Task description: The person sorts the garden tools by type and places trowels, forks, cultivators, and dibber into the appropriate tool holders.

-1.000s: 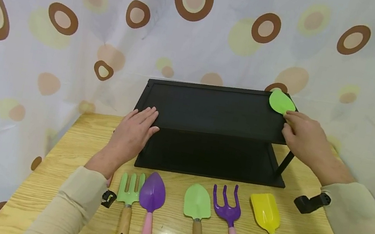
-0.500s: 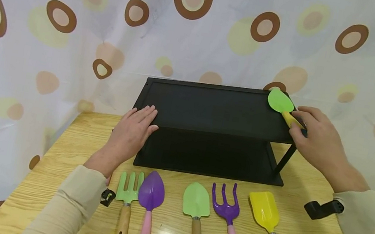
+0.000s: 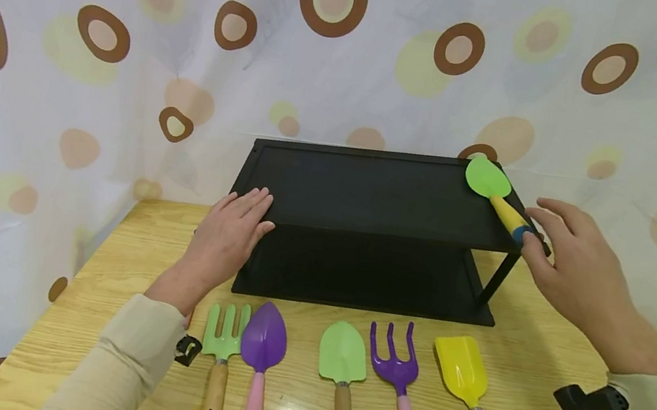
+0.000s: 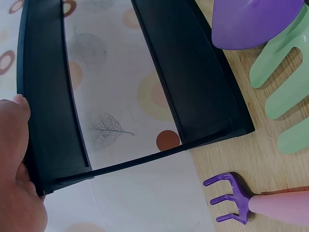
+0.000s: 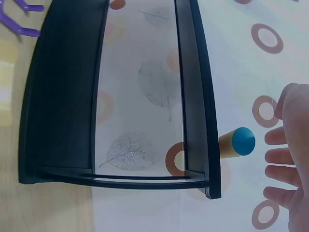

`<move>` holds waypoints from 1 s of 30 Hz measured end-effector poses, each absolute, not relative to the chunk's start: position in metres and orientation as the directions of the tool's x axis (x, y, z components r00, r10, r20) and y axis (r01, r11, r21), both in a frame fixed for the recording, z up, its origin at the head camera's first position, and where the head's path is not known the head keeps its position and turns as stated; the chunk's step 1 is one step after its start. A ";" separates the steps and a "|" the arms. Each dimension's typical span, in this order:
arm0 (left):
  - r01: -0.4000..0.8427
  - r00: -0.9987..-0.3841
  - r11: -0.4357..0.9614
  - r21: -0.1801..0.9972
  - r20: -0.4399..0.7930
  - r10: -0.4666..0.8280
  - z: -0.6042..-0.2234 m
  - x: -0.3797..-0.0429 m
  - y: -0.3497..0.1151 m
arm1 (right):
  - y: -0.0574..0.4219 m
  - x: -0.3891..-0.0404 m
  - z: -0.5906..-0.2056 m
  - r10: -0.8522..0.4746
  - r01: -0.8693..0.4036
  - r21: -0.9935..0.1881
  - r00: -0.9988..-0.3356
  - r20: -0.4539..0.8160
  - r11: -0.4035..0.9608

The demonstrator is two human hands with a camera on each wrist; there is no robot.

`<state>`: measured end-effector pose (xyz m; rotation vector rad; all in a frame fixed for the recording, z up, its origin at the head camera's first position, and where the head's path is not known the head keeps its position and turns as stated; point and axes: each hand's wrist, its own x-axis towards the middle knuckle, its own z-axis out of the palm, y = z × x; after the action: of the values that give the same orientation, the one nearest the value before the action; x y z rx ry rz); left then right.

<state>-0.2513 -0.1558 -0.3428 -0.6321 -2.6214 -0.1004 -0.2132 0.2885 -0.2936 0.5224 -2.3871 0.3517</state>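
A small toy trowel [image 3: 507, 213] with a green blade, yellow handle and blue end lies on the top right of a black two-tier shelf [image 3: 363, 193]. Its blue handle end [image 5: 243, 141] sticks out past the shelf's edge in the right wrist view. My right hand [image 3: 580, 271] is just right of that handle, fingers spread and slightly bent; a gap separates them in the right wrist view. At the shelf's front left corner rests my left hand [image 3: 227, 235], its fingers extended over the top board. That hand also touches the shelf edge in the left wrist view.
On the wooden table [image 3: 123, 286], in front of the shelf, lie a green fork [image 3: 223, 344], purple trowel [image 3: 265, 337], green trowel [image 3: 344, 352], purple fork [image 3: 395, 367] and yellow shovel [image 3: 462, 368]. A small purple fork [image 4: 234, 198] lies beyond the shelf's left end. Patterned cloth hangs behind.
My right hand has let go of the small trowel and drawn back to the right and down, leaving it on the shelf top. My left hand has stayed on the shelf corner.
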 end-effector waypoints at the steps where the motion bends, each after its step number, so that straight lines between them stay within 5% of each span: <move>1: 0.448 -0.799 0.893 -0.031 0.434 0.416 -0.343 -0.251 -0.155 | 0.289 -0.210 -0.295 -0.278 -0.455 -0.107 -0.696 0.662 0.884; 14: 0.438 -0.799 0.898 -0.034 0.444 0.406 -0.345 -0.251 -0.155 | 0.299 -0.182 -0.312 -0.331 -0.516 -0.021 -0.580 0.744 0.857; 30: 0.433 -0.800 0.901 -0.027 0.449 0.398 -0.346 -0.252 -0.154 | 0.298 -0.156 -0.336 -0.331 -0.531 -0.028 -0.568 0.754 0.847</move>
<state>-0.2518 -0.1537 -0.3456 -0.6040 -2.6110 -0.1053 -0.1555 0.2976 -0.3356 0.6234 -2.2226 0.3211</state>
